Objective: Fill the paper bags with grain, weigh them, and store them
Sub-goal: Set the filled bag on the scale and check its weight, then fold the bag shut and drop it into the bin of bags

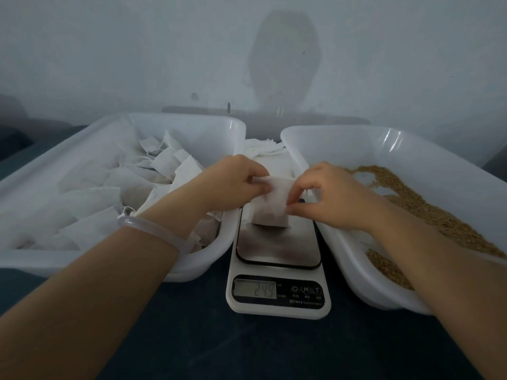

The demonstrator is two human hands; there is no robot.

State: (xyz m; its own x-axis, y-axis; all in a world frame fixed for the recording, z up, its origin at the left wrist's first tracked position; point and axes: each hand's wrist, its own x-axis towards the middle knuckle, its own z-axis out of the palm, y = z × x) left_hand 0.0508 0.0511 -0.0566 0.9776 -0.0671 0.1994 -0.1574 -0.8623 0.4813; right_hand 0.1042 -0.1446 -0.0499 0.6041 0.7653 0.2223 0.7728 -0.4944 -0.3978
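Table: a dark blue surface (192, 338) is seen nearest, and everything else is set on it.
Scale: a white digital scale (278, 308) is placed at the centre, between the two trays. Its display (255, 289) is lit with the digits 249, and three round buttons (306, 289) are set just beside it.
Platform: the steel weighing plate (277, 248) is seen behind the display, under the bag.
Left forearm: a pale translucent bangle (153, 229) is worn at the wrist, and the forearm is stretched over the near right corner of the left tray.
Left tray: a white plastic tray (33, 260) is heaped with white paper bags (96, 187). Whether each one is filled cannot be told.
Right tray: a second white tray (354, 272) is spread with brown grain (428, 209), mostly along its right side.
Paper bag: one small white bag (274, 204) is held upright over the far part of the plate. Its lower half is darkened by the filling. Whether its bottom touches the plate cannot be told.
Left hand: the bag's upper left edge is pinched between thumb and curled fingers (233, 182).
Right hand: the bag's right edge is pinched between thumb and forefinger, the other fingers being curled (329, 193).
Spare bags: a flat stack of white bags (263, 149) is laid behind the scale, in the gap between the trays.
Wall: a pale wall (137, 50) is marked by a dim shadow (285, 64).
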